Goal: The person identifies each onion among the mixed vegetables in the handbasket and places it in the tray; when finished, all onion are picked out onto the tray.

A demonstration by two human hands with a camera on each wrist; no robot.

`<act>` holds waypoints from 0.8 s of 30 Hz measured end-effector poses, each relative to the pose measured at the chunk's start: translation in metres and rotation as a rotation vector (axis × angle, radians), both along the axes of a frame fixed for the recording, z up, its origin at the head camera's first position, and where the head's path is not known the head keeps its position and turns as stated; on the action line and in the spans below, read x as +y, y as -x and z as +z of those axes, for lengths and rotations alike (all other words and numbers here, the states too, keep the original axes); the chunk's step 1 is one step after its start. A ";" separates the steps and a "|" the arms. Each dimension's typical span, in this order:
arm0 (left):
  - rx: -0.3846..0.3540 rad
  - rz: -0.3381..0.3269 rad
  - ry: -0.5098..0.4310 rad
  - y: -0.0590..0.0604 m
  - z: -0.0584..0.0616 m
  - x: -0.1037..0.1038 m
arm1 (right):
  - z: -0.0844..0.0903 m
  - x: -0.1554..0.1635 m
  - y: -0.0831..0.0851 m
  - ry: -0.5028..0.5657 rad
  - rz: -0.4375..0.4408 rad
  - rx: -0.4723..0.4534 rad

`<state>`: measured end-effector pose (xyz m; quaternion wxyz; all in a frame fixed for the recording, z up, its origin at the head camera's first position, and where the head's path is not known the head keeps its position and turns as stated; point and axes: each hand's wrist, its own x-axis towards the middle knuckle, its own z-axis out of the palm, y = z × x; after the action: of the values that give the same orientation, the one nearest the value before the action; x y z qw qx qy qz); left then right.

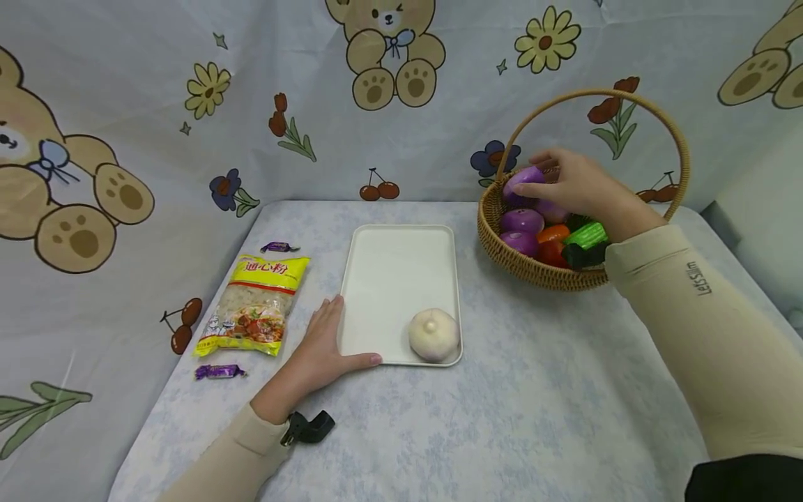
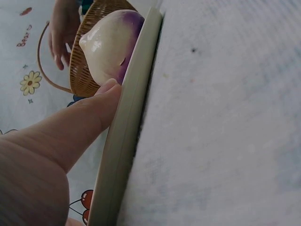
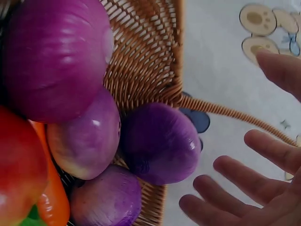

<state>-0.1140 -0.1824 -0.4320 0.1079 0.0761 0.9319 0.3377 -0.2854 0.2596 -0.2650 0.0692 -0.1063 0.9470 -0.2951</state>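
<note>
Right hand (image 1: 580, 185), upper right of head view, fingers spread loose over purple onion (image 1: 523, 183) atop basket (image 1: 502, 240), not yet gripping. Onion likely light, smooth, slippery, rigid; cup around widest middle. Left hand (image 1: 326, 341) flat, steadying tray (image 1: 401, 279) edge.

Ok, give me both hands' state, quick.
Left hand: open, flat on the table, thumb against the white tray.
Right hand: open, fingers spread over a purple onion in the basket, not gripping.

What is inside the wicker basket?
The basket holds several purple onions, something orange-red and something green. The right hand reaches over them; whatever lies deeper is covered.
</note>
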 end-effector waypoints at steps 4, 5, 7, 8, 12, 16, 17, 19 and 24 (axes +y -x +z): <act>0.000 0.001 0.019 -0.001 0.000 -0.001 | 0.000 0.004 0.014 -0.019 0.005 0.006; 0.000 0.001 0.019 -0.001 0.000 -0.001 | 0.000 0.004 0.016 -0.026 0.001 0.003; -0.003 0.000 0.016 -0.001 0.000 -0.001 | -0.001 0.005 0.021 -0.040 -0.005 -0.001; -0.003 -0.001 0.013 -0.001 0.000 -0.001 | -0.002 0.005 0.023 -0.046 -0.008 -0.001; -0.004 -0.005 0.005 -0.001 -0.001 0.000 | -0.008 0.007 0.031 -0.053 -0.011 -0.007; -0.008 -0.004 0.002 -0.001 -0.002 0.000 | -0.014 0.007 0.038 -0.049 -0.032 -0.030; -0.009 -0.003 0.002 -0.001 -0.002 0.000 | -0.016 0.008 0.039 -0.054 -0.034 -0.032; -0.004 -0.003 0.003 0.000 -0.003 -0.001 | -0.018 0.008 0.042 -0.058 -0.033 -0.033; 0.012 -0.007 0.000 0.001 -0.004 -0.002 | -0.023 0.008 0.045 -0.071 -0.008 -0.015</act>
<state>-0.1148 -0.1846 -0.4356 0.1036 0.0813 0.9323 0.3370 -0.3306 0.2675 -0.2879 0.0787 -0.0980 0.9567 -0.2624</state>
